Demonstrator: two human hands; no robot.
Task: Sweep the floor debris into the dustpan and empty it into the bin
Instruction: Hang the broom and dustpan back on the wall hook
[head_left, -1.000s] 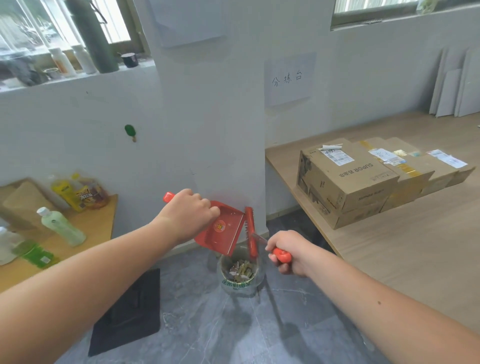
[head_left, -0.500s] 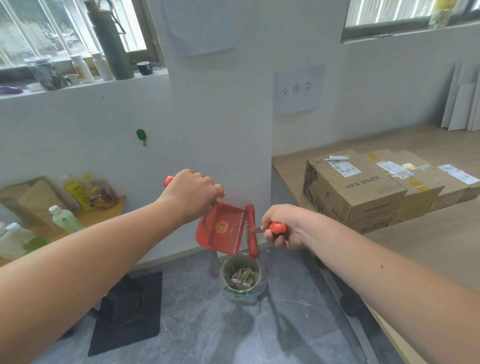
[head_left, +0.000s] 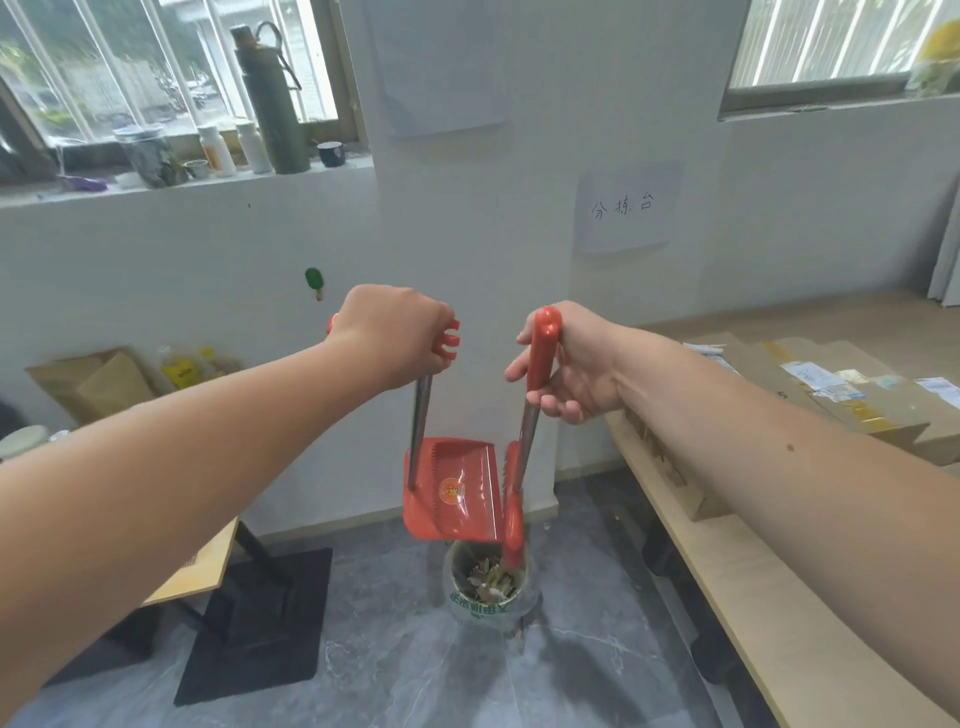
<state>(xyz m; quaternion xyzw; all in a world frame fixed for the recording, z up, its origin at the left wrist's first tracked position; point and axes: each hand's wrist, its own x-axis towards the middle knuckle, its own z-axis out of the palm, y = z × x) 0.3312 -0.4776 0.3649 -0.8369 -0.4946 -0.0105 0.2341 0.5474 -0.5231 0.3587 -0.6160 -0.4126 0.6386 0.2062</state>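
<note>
We note the left hand (head_left: 395, 338) clenching the red plastic dustpan (head_left: 452, 488) and the right hand (head_left: 571, 364) gripping the red-handled broom (head_left: 542, 338). Both shafts are vertical, the pan mouth-down just over the round clear bin (head_left: 483, 610). Both hands are higher than before, shafts now upright.

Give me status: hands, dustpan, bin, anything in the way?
Left hand grips dustpan by its handle, right hand grips broom. Dustpan hangs tipped above bin; debris inside. Broom head at bin mouth, nothing else blocking.

Red dustpan (head_left: 457, 488); grey marbled floor (head_left: 426, 670)
</note>
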